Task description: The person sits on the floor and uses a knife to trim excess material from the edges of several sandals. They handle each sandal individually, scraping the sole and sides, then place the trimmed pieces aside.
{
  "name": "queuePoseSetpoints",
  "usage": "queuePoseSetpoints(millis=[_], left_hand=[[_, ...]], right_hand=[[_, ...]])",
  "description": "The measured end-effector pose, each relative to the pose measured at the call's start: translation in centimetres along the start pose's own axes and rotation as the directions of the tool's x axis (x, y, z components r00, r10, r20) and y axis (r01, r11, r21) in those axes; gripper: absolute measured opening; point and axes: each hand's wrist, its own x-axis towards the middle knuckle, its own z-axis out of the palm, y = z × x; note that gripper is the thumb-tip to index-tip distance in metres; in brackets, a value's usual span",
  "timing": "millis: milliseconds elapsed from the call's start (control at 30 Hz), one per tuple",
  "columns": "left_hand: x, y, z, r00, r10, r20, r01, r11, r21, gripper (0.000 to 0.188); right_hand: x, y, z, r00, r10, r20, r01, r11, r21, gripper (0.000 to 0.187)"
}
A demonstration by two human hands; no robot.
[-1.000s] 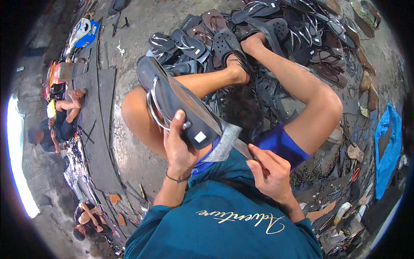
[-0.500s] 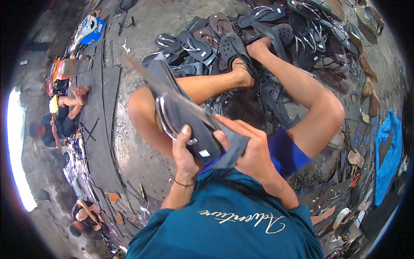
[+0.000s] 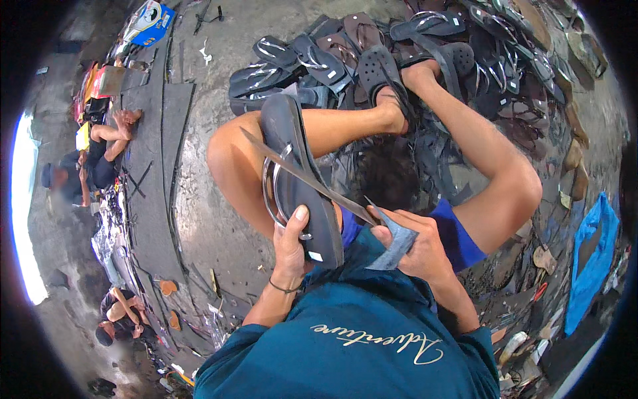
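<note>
My left hand [image 3: 290,245] grips a black flip-flop [image 3: 318,216] near its heel end, thumb on the footbed beside the silver strap [image 3: 269,183]. The flip-flop is tilted with its toe end pointing away from me. In my right hand [image 3: 422,249] is a long, thin knife [image 3: 312,179]; its pointed blade reaches left across the front of the flip-flop. A limp grey scrap [image 3: 397,243] hangs from the same hand, by the fingers. The knife's handle is hidden in the grip.
Beyond my feet lies a heap of black and brown flip-flops [image 3: 325,63]. Dark sheet material [image 3: 149,179] covers the floor at left, where two people [image 3: 100,166] sit. A blue box [image 3: 151,23] stands far left; a blue cut-out sheet [image 3: 588,266] and scraps lie right.
The flip-flop has turned more upright and come down in view. My right hand has moved right, bringing the grey scrap away from the flip-flop's heel. The knife still crosses in front.
</note>
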Motion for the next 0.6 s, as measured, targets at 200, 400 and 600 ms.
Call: queuePoseSetpoints(millis=[200, 400, 600], left_hand=[[-1.1, 2.2, 1.9, 0.996, -0.065, 0.064, 0.068, 0.996, -0.055, 0.053], [-1.1, 3.2, 2.9, 0.987, -0.088, 0.137, 0.117, 0.967, -0.226, 0.048], [-2.8, 0.7, 1.7, 0.990, -0.028, 0.137, 0.021, 0.998, 0.053, 0.062]], right_hand=[[3.8, 0.9, 3.0, 0.990, -0.114, -0.078, 0.107, 0.990, -0.087, 0.044], [7.2, 2.9, 6.0, 0.913, -0.313, -0.260, 0.235, 0.928, -0.291, 0.054], [15.2, 2.9, 4.1, 0.903, -0.233, -0.360, 0.180, 0.968, -0.174, 0.033]])
